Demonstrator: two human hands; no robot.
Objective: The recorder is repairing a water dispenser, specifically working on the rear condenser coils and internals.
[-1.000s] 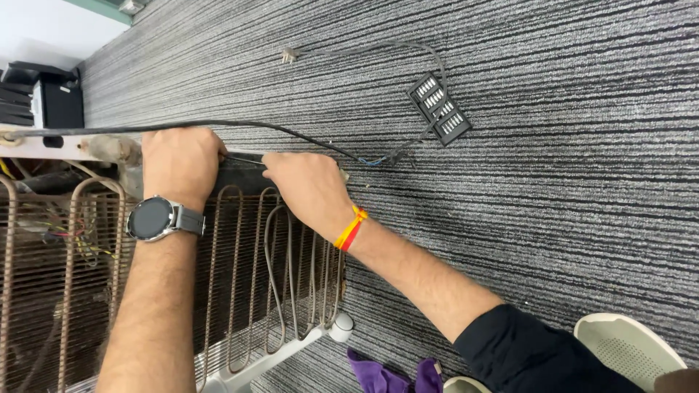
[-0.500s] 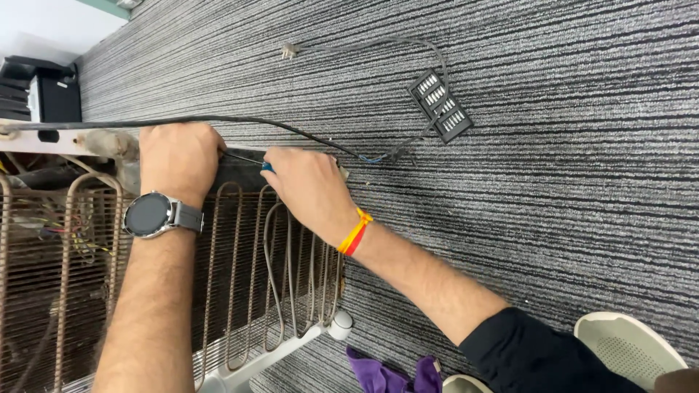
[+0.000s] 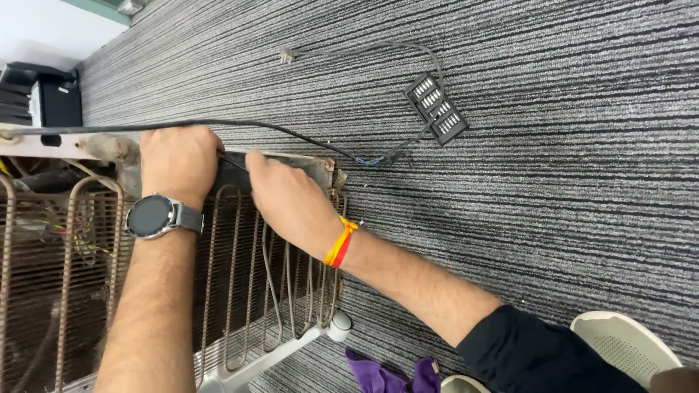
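Under both hands: rusty condenser coil (image 3: 277, 291) on striped grey carpet (image 3: 553, 182) | left hand (image 3: 178, 161) gripped its top edge | right hand (image 3: 287, 200) pressed beside, fingers curled | black bit case (image 3: 437, 109) lay well beyond.

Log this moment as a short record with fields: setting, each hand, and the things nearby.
Setting: grey striped carpet, with the back of an appliance lying on it
Left hand: wears a grey wristwatch, grips the rusty top edge of the copper-coloured wire condenser coil grid
Right hand: wears a yellow and red wristband, fingers pressed on the dark metal plate at the grid's top edge
Nearby: thin black cable; black rectangular bit holder; purple cloth
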